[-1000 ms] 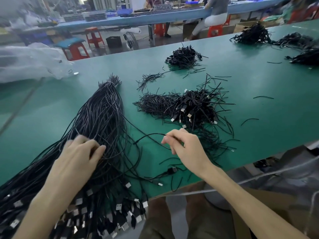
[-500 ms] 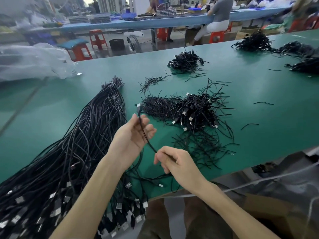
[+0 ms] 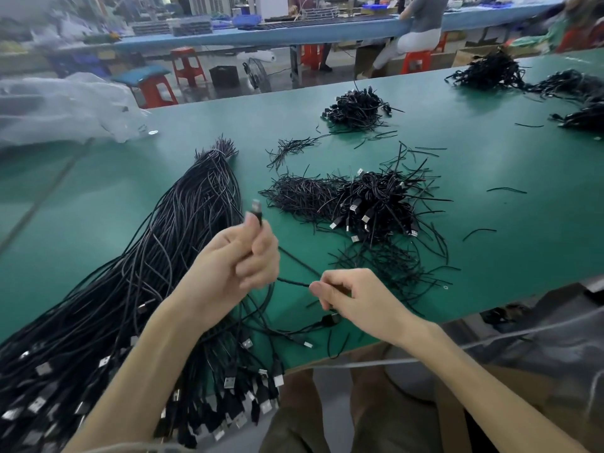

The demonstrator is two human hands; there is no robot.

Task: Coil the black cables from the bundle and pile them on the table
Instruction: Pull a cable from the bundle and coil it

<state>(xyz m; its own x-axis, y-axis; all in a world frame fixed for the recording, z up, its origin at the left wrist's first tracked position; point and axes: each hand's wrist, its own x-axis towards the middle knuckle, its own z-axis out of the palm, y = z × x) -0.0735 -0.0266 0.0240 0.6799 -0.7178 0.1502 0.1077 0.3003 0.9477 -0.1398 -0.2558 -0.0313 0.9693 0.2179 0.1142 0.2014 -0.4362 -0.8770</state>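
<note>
Cable (image 3: pixel 293 282) is what I'm watching on the feed: one black lead runs between the two hands, just above the near part of the green tabletop (image 3: pixel 490 243). The left hand (image 3: pixel 233 261) is raised, its fingers (image 3: pixel 261 246) curled round the lead. The metal-tipped plug (image 3: pixel 256 208) sticks up past the thumb, blurred. The right hand (image 3: pixel 354 300) sits lower, nearer the tabletop's edge, with its fingers (image 3: pixel 330 282) pinched together on the lead a short run along from the left. Under the right hand more black lead lies on the tabletop; I cannot tell whether it is the same one.

The bundle (image 3: pixel 147 273) of straight black cables lies to the left, passing under the left forearm. It spreads from a tight far end to a mass of silver plugs hanging over the near edge. Beyond the hands, to the right of the bundle, sits the pile (image 3: pixel 376 204) of coiled cables, with loose black ties scattered round it. A smaller heap (image 3: pixel 356 109) lies farther back, and more heaps (image 3: pixel 483 71) lie at the far right. Clear plastic sheeting (image 3: pixel 65 106) lies at the far left. Past the tabletop stand red stools (image 3: pixel 188 67), and a person (image 3: pixel 421 31) is seated on one.
</note>
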